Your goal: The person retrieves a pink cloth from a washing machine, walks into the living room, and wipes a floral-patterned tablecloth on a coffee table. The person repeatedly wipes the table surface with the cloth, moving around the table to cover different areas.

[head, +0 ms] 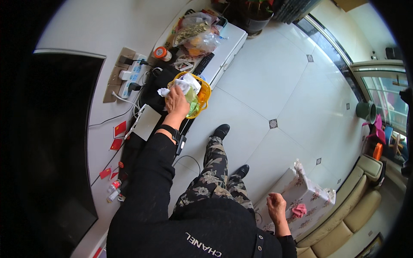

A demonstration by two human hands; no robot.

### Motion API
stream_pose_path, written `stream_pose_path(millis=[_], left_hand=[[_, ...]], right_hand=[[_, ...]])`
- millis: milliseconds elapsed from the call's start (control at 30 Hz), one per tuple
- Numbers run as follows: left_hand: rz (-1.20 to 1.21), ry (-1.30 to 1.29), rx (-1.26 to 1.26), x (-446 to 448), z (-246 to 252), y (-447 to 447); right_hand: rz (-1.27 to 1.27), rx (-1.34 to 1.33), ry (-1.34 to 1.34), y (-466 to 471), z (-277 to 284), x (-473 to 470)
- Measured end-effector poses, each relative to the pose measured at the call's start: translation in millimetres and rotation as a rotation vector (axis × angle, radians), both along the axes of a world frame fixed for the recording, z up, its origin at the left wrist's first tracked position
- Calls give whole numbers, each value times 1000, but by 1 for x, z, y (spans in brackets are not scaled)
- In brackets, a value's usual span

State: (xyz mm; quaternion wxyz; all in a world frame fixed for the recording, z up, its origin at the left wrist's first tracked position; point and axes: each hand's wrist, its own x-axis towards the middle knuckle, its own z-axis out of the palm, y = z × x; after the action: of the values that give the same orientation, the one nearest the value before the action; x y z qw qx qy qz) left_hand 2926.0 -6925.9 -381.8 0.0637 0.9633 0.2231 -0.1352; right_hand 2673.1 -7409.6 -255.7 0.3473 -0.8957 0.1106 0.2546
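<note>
My left hand [177,102] is over a yellow plastic basket [205,104] on the low cabinet. Its fingers are closed on crumpled white cloth or paper [183,85], which shows on both sides of them. In the basket lie a green plastic bag [192,102], a white packet [192,82] and something orange. A strapped device [176,134] circles the left wrist. At the lower right, my right hand [277,202] hangs with fingers curled and nothing visible in it. Beside it, a pink cloth [299,210] lies on a table with a floral cover [292,185].
Along the cabinet [231,37] are a remote control [204,64], an orange-lidded jar [162,54], bags of dried food [193,32] and a white box [146,122]. Plugs fill a power strip [131,77] near a television [61,135]. A beige sofa [348,213] stands at right.
</note>
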Motion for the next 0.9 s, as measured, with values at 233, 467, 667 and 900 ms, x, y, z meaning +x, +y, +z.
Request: stream_pose_path(millis=[233, 467, 667, 900], left_hand=[[66, 327, -250, 9, -27, -9], [-44, 236, -198, 8, -14, 12], [-191, 132, -189, 27, -4, -60], [-368, 290, -404, 52, 24, -331]], right_hand=[[-215, -46, 224, -18, 13, 20], [-388, -18, 133, -83, -17, -22], [-529, -24, 123, -156, -47, -51], [-754, 11, -1, -297, -56, -27]])
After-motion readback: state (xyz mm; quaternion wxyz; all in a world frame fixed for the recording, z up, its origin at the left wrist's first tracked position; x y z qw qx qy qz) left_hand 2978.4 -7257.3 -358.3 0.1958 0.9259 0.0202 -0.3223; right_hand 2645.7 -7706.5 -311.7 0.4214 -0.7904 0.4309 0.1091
